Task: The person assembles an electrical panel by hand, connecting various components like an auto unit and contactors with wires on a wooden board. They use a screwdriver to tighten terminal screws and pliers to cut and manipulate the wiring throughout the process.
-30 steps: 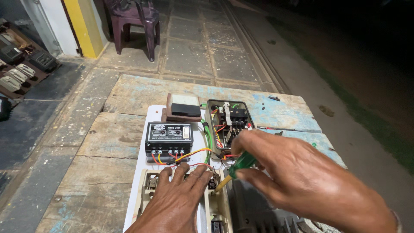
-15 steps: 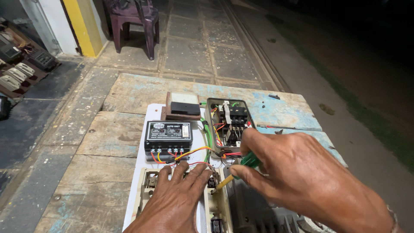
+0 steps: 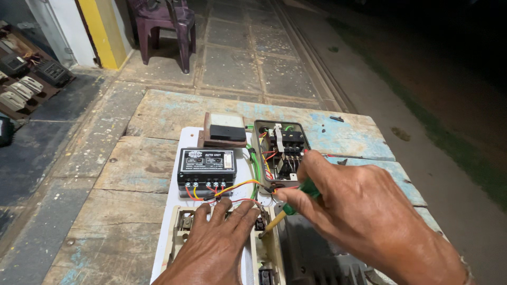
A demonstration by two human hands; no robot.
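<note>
My right hand (image 3: pixel 359 211) grips a screwdriver (image 3: pixel 288 208) with a green handle and a yellowish shaft, its tip down at a terminal on the beige switch unit (image 3: pixel 264 248). My left hand (image 3: pixel 214 243) lies flat on that beige unit, fingers spread and pressing it down. Just beyond my fingers sits a black control box (image 3: pixel 206 169) with red, yellow and orange wires coming from its terminals. An open starter box (image 3: pixel 280 150) with a black contactor and coloured wiring stands to its right. All rest on a white board (image 3: pixel 185 137).
The board lies on a worn wooden table (image 3: pixel 121 174) with flaking blue paint. A small brown and black block (image 3: pixel 226 132) sits behind the control box. A purple plastic chair (image 3: pixel 166 26) stands on the paving beyond. Old meters (image 3: pixel 26 79) lie at far left.
My right hand has shifted slightly left and down with the screwdriver, bringing its tip closer to the beige unit's terminal. My left hand stays put.
</note>
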